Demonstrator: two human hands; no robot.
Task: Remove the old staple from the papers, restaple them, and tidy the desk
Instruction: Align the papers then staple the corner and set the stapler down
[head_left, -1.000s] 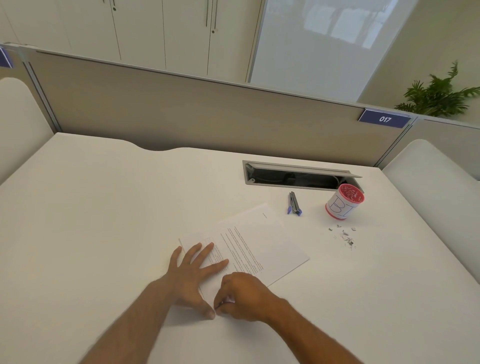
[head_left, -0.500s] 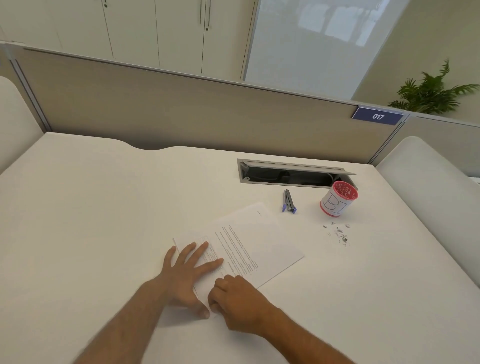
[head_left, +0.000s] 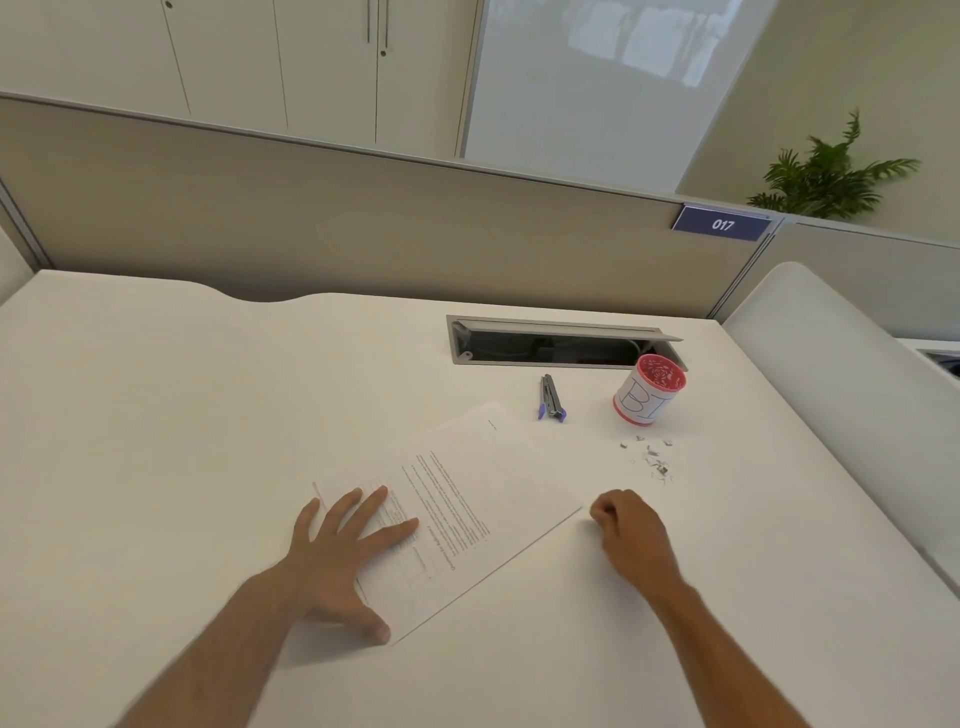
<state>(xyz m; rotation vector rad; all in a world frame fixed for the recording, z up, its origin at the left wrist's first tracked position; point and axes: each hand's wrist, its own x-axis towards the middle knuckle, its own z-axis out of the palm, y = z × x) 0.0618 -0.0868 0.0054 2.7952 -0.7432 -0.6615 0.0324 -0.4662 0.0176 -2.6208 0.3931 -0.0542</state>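
Head view: we are seeing the papers (head_left: 467, 499) lying skewed on the tabletop (head_left: 156, 415) toward its near edge. The left hand (head_left: 337, 551) is pressing flat on their left corner, its grip spread wide. The right hand (head_left: 631, 535) is resting just off the papers' right corner, curled closed; we cannot tell whether it is holding anything. The stapler (head_left: 550, 397), the red cup (head_left: 647, 389) and the loose staples (head_left: 652, 460) are lying toward the far right edge.

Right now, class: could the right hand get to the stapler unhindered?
Probably yes. The right hand is off the papers, and only bare desk lies between it and the stapler.
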